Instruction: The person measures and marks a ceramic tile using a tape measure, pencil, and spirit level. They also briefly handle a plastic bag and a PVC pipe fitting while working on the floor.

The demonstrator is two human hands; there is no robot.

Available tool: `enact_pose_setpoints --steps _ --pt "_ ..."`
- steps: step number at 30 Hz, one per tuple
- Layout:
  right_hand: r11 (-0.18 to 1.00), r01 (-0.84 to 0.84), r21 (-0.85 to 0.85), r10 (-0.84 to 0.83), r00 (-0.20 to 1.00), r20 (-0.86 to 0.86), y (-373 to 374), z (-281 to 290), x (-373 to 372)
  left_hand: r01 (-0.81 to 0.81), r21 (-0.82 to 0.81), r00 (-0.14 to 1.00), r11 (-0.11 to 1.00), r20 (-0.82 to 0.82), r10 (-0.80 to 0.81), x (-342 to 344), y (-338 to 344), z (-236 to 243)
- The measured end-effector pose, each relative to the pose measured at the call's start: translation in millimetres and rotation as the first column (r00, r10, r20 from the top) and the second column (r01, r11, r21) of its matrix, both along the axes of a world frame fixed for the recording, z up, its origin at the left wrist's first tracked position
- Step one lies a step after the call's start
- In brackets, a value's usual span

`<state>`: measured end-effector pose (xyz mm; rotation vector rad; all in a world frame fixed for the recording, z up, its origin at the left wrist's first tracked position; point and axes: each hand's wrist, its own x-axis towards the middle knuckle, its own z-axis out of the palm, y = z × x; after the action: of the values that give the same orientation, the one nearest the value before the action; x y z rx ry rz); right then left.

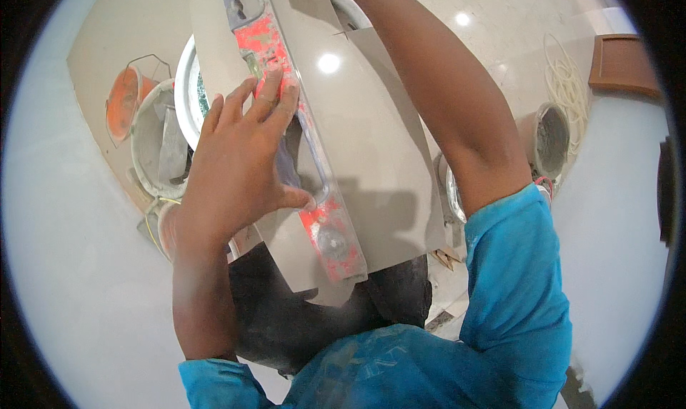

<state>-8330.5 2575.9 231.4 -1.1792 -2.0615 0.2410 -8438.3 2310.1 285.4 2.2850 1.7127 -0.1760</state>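
A worn red and grey spirit level point(332, 241) lies lengthwise on a large, glossy beige tile point(379, 137). My left hand point(232, 151) rests over the level, fingers spread across its red middle and thumb on its near part. It presses from above rather than wrapping round it. My right arm point(450, 80) reaches forward along the tile's right side, and its hand is beyond the top edge of the picture. The tile's near end is above my dark trousers point(279, 316). Its far end runs out of view.
At left stand an orange bucket point(123, 103) and a larger grey, mortar-stained bucket point(146, 141) with a flat tool in it. A white round rim point(186, 98) shows beside the tile. To the right are another dirty bucket point(552, 141), a coiled pale cable point(566, 76) and a brown wooden piece point(625, 64).
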Motion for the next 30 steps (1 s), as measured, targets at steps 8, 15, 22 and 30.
enact_pose_setpoints --steps 8,15,22,30 --pt "0.993 -0.116 0.014 0.116 0.993 -0.026 -121.8 17.0 61.4 0.062 0.079 0.998 0.995 0.011 -0.063 -9.7 4.1 -11.8" --pt "0.974 -0.227 -0.019 0.228 0.969 0.092 -243.0 24.8 118.8 0.116 0.089 0.993 0.989 -0.016 -0.115 -18.4 9.9 -22.4" --pt "0.954 -0.299 0.035 0.297 0.953 0.061 -330.4 30.4 156.9 0.101 -0.046 0.976 0.994 -0.191 -0.108 -0.9 7.1 1.4" --pt "0.947 -0.309 -0.089 0.318 0.939 0.131 -366.7 43.0 173.1 0.135 -0.076 0.984 0.988 -0.108 -0.143 -4.7 13.9 2.3"
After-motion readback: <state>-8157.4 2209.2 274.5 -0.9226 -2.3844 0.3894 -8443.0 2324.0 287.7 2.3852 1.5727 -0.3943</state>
